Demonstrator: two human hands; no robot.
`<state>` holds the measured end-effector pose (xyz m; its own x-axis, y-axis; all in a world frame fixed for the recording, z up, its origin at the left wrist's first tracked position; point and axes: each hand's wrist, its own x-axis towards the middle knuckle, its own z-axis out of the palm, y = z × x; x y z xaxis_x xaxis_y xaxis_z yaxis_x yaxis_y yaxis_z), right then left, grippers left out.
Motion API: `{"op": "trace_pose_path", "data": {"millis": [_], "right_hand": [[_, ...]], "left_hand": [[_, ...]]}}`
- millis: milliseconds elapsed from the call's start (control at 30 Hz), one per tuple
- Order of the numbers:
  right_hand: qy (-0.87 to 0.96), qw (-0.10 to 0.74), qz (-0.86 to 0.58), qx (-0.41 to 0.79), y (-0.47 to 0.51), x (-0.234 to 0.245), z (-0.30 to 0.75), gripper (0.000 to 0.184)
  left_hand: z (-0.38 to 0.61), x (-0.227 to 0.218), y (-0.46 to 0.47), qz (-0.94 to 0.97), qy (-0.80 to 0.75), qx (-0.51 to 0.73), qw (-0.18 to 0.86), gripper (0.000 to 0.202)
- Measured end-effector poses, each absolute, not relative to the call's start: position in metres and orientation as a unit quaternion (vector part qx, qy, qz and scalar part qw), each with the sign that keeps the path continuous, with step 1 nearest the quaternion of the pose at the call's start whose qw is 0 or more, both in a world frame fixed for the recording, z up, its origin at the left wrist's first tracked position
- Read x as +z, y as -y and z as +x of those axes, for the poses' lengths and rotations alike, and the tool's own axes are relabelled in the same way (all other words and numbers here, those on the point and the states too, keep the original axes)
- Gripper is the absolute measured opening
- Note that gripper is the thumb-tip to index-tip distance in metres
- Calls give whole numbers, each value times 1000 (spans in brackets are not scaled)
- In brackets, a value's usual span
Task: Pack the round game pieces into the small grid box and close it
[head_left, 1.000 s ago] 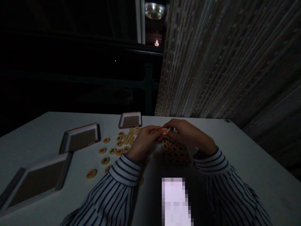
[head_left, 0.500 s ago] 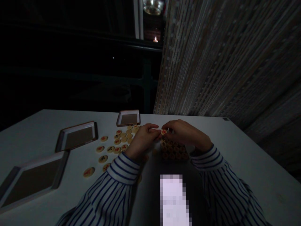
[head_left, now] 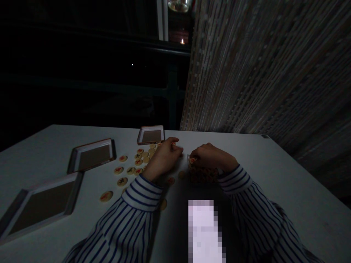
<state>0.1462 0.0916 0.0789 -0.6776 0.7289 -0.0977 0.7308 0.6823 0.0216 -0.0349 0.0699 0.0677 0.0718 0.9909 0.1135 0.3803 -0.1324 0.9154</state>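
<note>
My right hand (head_left: pixel 211 157) pinches a round xiangqi piece (head_left: pixel 192 160) with a red character at the far left corner of a small clear box (head_left: pixel 188 159). Rows of similar pieces (head_left: pixel 204 176) fill the near part of that box, and my hand hides much of the rest. Left of it, my left hand (head_left: pixel 163 157) hovers over the scattered pieces with thumb and forefinger apart, nothing visibly in them. Loose pieces marked in red or black, such as one black-marked piece (head_left: pixel 122 181), lie on the table around that hand; some show blank faces.
Three shallow trays or lids lie on the white table (head_left: pixel 276 190): a small one (head_left: pixel 150 135) at the back, a middle one (head_left: pixel 91 155), and a large one (head_left: pixel 41 206) at left. A bright pixelated phone-like shape (head_left: pixel 205 232) is in front. A string curtain (head_left: pixel 236 65) hangs behind.
My hands have moved apart. The right one has carried the red-marked piece down to the box corner, and the left has drawn back leftward with its fingers parted.
</note>
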Motion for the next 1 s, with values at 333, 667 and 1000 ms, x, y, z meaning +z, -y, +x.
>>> {"op": "trace_pose_path", "data": {"millis": [333,667,1000], "right_hand": [[-917,63,394,-17,-93,75,146,20],[-915,60,398,-31,-93,79,148,24],[-915,48,399,-42,-94,74,148,27]], "left_hand": [[-38,67,-69,637,-536,410,372,42],[-38,67,-69,650,-532,398,368,42],[-37,74,-65,639,-535,400,381,44]]}}
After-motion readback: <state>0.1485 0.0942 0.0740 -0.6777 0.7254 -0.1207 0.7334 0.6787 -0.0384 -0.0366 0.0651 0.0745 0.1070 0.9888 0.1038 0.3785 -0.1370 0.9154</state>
